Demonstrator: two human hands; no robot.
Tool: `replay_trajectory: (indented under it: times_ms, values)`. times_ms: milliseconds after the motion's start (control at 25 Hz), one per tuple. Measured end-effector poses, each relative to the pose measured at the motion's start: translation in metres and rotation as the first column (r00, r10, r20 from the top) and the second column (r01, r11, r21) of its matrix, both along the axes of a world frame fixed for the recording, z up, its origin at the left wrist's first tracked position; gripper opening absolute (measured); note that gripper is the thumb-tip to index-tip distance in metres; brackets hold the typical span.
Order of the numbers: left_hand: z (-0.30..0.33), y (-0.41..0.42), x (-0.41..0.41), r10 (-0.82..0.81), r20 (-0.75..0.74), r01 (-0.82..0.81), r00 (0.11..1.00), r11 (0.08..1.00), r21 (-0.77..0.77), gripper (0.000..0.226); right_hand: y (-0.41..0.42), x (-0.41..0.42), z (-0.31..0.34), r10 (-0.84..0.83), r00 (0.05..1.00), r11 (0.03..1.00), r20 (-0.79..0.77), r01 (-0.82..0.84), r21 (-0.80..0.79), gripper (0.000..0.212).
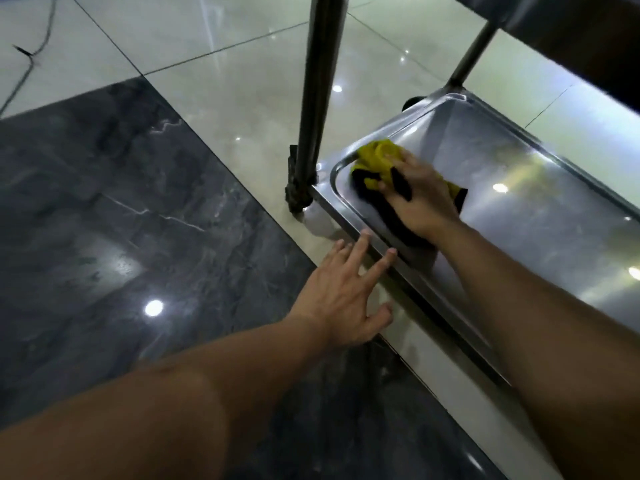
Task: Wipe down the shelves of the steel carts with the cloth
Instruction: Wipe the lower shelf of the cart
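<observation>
The steel cart's bottom shelf (502, 161) is a shallow tray with a raised rim, low over the floor at right. A yellow and black cloth (375, 161) lies bunched in the shelf's near left corner. My right hand (420, 195) lies on top of the cloth and presses it against the shelf, fingers pointing left. My left hand (349, 292) has its fingers spread, with the fingertips touching the shelf's front rim and nothing held.
A steel upright post (318, 81) rises from the shelf's left corner above a caster wheel (296, 195). A second post (471, 53) stands at the back. An upper shelf (571, 26) overhangs top right. A dark cable (31, 60) lies on the tiled floor at far left.
</observation>
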State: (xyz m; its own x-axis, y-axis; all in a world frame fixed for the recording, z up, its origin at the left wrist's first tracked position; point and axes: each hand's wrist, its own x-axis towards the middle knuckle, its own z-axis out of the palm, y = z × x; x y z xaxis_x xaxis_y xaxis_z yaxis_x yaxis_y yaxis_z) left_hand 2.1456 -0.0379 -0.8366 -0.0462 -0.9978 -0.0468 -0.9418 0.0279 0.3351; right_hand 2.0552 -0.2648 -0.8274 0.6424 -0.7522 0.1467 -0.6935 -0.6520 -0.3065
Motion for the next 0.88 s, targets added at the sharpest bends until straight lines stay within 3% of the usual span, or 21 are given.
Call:
replay_trajectory:
  times_ms: [40,80,120,160,240,280,360,440,640,800,880]
  values:
    - [0.002,-0.001,0.000,0.023,-0.018,-0.023,1.000,1.000,-0.016,0.085,-0.009,0.008,0.000,-0.224,0.974,0.975,0.011,0.224,0.006,0.062]
    - [0.003,-0.003,0.000,0.048,-0.038,-0.049,0.998,0.998,-0.032,0.087,-0.013,0.021,-0.001,-0.457,0.889,0.888,-0.005,0.457,0.057,0.065]
    - [0.002,-0.004,0.000,0.066,-0.052,-0.068,0.996,0.997,-0.044,0.088,-0.009,0.039,-0.004,-0.567,0.823,0.819,-0.023,0.567,0.089,0.067]
    - [0.000,-0.004,0.001,0.070,-0.059,-0.073,0.996,0.996,-0.052,0.088,-0.002,0.055,-0.006,-0.525,0.851,0.847,-0.017,0.524,0.086,0.068]
    - [-0.005,0.002,0.005,0.062,-0.050,-0.063,0.997,0.998,-0.029,0.088,0.019,0.071,-0.011,-0.211,0.977,0.977,0.009,0.210,0.038,0.064]
    - [-0.006,0.004,0.007,0.058,-0.025,-0.058,0.998,0.998,-0.012,0.088,0.027,0.070,-0.012,-0.065,0.998,0.997,0.026,0.064,0.032,0.062]
    - [-0.005,0.006,0.007,0.055,0.031,-0.056,0.998,0.998,0.020,0.089,0.032,0.055,-0.008,0.064,0.997,0.993,0.051,-0.069,0.097,0.059]
    - [-0.003,0.005,0.003,0.066,0.069,-0.069,0.995,0.997,0.030,0.091,0.037,0.033,-0.004,0.067,0.997,0.992,0.022,-0.069,0.104,0.058]
    - [0.000,0.004,-0.006,0.108,0.074,-0.110,0.991,0.993,0.029,0.096,0.087,-0.070,-0.004,-0.115,0.993,0.990,0.027,0.112,0.086,0.061]
    - [0.000,0.005,-0.013,0.137,0.042,-0.138,0.990,0.990,0.026,0.094,0.080,-0.112,-0.001,-0.028,0.999,0.998,-0.032,0.030,0.063,0.059]
    - [0.002,0.002,-0.012,0.146,0.072,-0.149,0.987,0.988,0.033,0.094,0.048,-0.096,0.003,-0.279,0.960,0.959,-0.026,0.280,0.051,0.058]
